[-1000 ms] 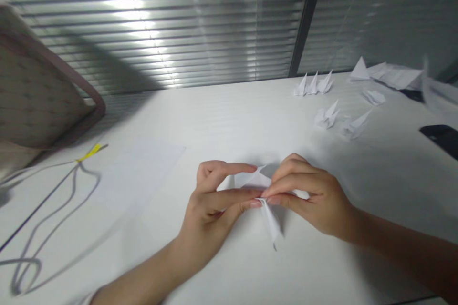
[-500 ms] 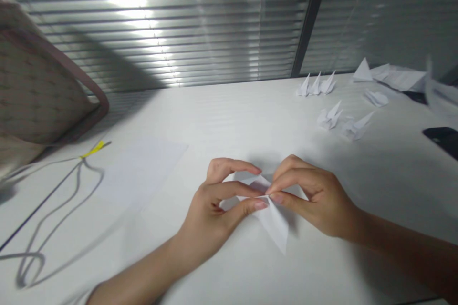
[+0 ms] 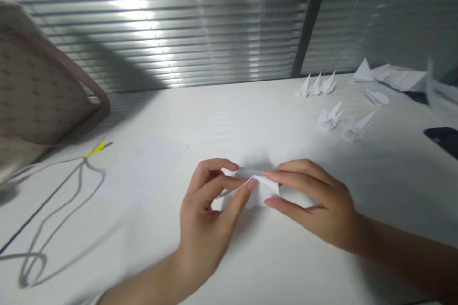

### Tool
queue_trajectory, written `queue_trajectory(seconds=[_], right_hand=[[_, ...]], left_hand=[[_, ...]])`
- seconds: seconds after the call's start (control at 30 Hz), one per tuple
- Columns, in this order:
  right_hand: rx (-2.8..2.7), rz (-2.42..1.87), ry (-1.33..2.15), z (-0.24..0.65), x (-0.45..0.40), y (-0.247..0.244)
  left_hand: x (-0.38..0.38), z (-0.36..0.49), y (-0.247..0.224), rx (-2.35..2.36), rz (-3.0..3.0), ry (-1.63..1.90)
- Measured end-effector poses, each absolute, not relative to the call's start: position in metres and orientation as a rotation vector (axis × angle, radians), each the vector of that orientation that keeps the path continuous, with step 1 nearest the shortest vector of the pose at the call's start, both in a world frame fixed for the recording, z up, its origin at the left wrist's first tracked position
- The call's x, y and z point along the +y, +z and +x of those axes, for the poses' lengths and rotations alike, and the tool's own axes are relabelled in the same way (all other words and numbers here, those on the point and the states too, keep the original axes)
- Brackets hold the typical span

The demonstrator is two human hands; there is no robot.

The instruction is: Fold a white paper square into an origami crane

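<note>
A small piece of folded white paper [image 3: 266, 191] is held just above the white table between both hands. My left hand [image 3: 211, 205] pinches its raised fold between thumb and forefinger, with another fingertip on the far edge. My right hand [image 3: 315, 200] has fingertips on the paper's upper right side, and the thumb touches the lower right corner. Part of the paper is hidden behind the left fingers. Beyond the hands, several folded paper cranes [image 3: 331, 116] stand on the right side of the table.
A flat white sheet [image 3: 143, 167] lies left of the hands. Further left are a looped grey cable [image 3: 78, 181] with a yellow tie [image 3: 96, 148] and a patterned bag [image 3: 39, 90]. At right are folded papers [image 3: 404, 77] and a black object [image 3: 443, 139]. Window blinds [image 3: 200, 24] stand behind.
The paper has turned, and its pointed flap no longer hangs toward me. My right fingers have spread from a pinch at the middle to the paper's right side.
</note>
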State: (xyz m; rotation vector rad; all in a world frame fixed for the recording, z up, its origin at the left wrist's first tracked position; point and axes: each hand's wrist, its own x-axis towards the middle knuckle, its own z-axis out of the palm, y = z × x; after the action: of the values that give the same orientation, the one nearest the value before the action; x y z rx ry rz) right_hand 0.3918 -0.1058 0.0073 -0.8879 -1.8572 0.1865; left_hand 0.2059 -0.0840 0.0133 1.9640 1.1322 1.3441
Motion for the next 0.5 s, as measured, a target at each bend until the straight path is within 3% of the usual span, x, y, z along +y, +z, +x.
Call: queue_trajectory(seconds=[0.3,0.5], right_hand=[[-1.805,-0.930,0.071,0.397,-0.097,0.004],[-1.918,-0.913,0.116,0.406,-0.096,0.007]], left_hand=[[-0.084,0.201,0.010,0.970,1.903,1.169],[-0.074,0.191,0.021,0.906,2.481,1.039]])
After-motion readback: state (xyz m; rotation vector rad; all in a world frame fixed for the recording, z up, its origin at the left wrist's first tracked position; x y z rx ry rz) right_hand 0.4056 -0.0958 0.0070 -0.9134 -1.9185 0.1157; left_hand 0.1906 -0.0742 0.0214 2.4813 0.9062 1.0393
